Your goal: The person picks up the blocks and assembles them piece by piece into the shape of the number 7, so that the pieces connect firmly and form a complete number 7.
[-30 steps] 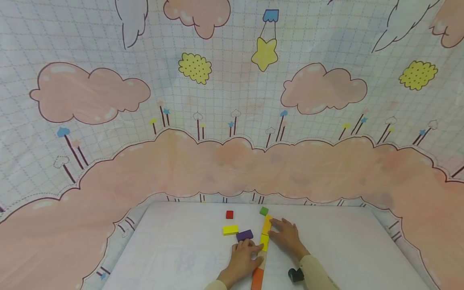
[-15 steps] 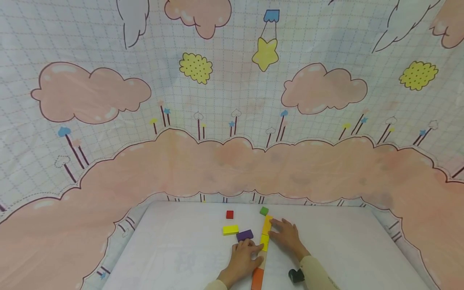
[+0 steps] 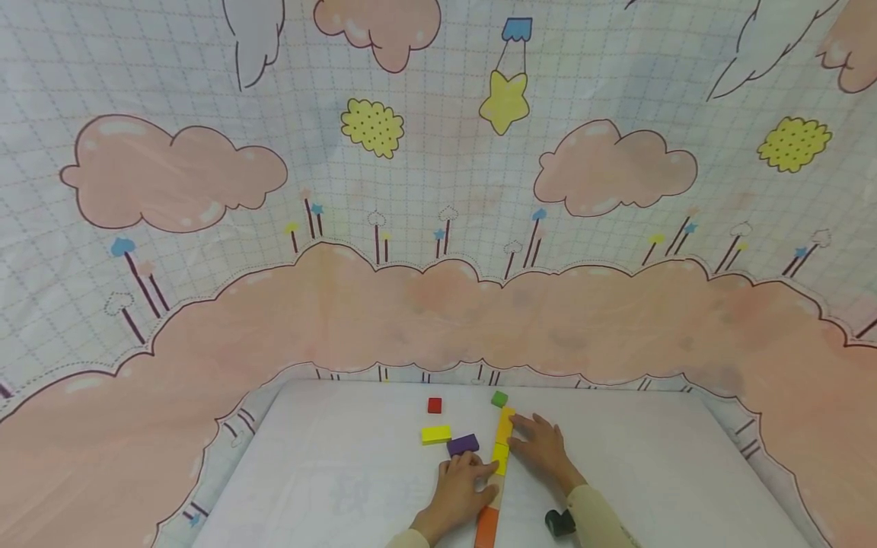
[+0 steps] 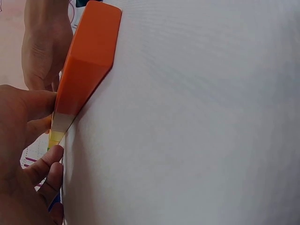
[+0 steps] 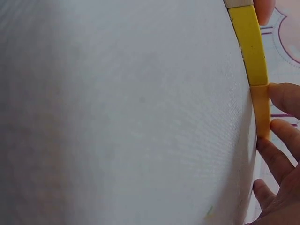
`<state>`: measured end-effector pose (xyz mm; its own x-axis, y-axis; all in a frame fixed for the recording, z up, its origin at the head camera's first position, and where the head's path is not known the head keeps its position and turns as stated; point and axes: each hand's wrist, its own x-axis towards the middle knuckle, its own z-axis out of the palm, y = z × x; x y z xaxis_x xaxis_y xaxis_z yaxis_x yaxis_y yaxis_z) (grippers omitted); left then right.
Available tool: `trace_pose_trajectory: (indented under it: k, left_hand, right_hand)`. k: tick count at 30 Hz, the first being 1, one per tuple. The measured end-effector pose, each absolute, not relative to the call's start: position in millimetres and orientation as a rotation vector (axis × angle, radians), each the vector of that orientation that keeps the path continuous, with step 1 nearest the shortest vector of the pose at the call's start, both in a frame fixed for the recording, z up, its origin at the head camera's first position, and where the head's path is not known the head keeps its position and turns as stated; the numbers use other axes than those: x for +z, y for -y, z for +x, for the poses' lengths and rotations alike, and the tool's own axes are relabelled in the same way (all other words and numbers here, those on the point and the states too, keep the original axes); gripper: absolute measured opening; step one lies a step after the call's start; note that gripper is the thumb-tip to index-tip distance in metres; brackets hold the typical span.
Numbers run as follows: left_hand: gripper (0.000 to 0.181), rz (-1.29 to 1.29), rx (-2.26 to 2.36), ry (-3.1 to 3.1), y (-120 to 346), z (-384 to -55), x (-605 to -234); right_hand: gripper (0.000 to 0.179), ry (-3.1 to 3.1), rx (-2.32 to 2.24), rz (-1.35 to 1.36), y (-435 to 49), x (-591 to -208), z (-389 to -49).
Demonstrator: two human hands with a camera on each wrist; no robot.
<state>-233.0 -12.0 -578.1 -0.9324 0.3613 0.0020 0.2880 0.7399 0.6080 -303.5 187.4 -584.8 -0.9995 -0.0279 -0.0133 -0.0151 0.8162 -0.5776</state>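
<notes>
A straight row of blocks runs away from the person in the head view: an orange block (image 3: 487, 527), a pale wooden block (image 3: 499, 495), a yellow block (image 3: 502, 459) and an amber block (image 3: 505, 425). My left hand (image 3: 455, 489) lies along the row's left side, its thumb against the pale block and index fingertip at the yellow one. From the right, my right hand (image 3: 546, 447) touches the amber block with spread thumb and fingers. In the right wrist view, fingertips (image 5: 277, 125) rest along that amber block (image 5: 260, 110). A green block (image 3: 499, 399) sits at the row's far end.
Left of the row lie a purple block (image 3: 463, 444), a yellow block (image 3: 436, 434) and a red cube (image 3: 435, 406). A dark, rounded object (image 3: 560, 522) sits beside the right sleeve (image 3: 597, 517). A cloud-patterned cloth (image 3: 425, 320) hangs behind the white table (image 3: 308, 472).
</notes>
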Motion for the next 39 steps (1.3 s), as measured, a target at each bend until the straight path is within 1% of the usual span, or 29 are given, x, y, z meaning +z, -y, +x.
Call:
trace_pose_trajectory:
  k: [17, 39]
  left_hand:
    - [0.038, 0.539, 0.963, -2.828, 12.1, -233.9, -577.9]
    - [0.039, 0.539, 0.956, -2.820, 12.4, -234.0, -579.1]
  right_hand:
    - [0.047, -2.952, -0.991, -0.031, -186.8, -583.8, -300.1]
    - [0.041, -2.953, -1.037, -0.013, -185.3, -581.5, -296.1]
